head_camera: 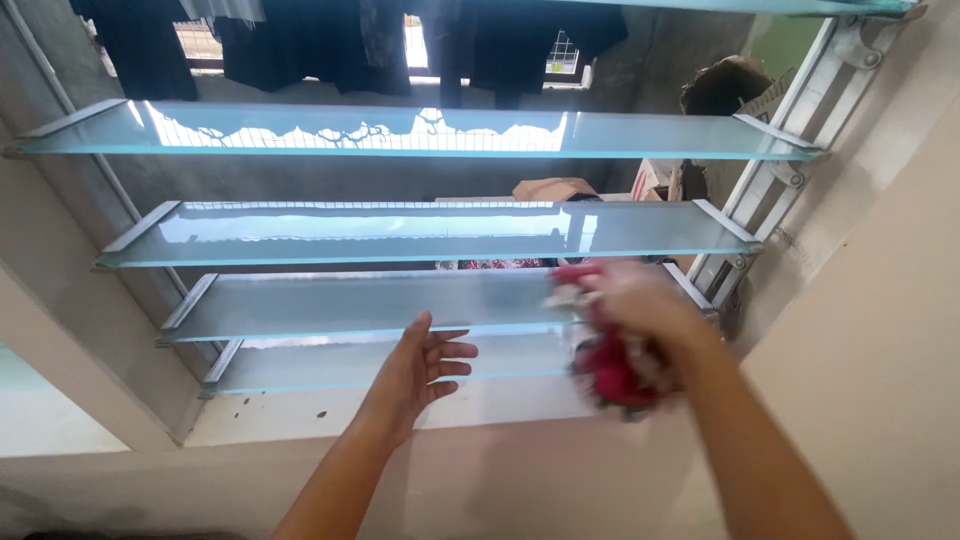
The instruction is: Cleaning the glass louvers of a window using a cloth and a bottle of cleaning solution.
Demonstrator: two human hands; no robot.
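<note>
Head view: four frosted glass louvre slats [400,225] sit tilted open in their metal side clips, so each pane lies nearly flat and both faces can be reached. The right hand [640,305], blurred, is clenched around a bunched red cloth [612,372] pressed at the right end of the third slat [360,303]; most of the cloth hangs at about six o'clock from the knuckles. The left hand [425,365] is released, fingers spread, palm up just under that slat's front edge, apparently steadying it. The cloth lies at three o'clock from the left hand, near it but apart. Dark laundry [300,40] hangs outside at twelve o'clock.
</note>
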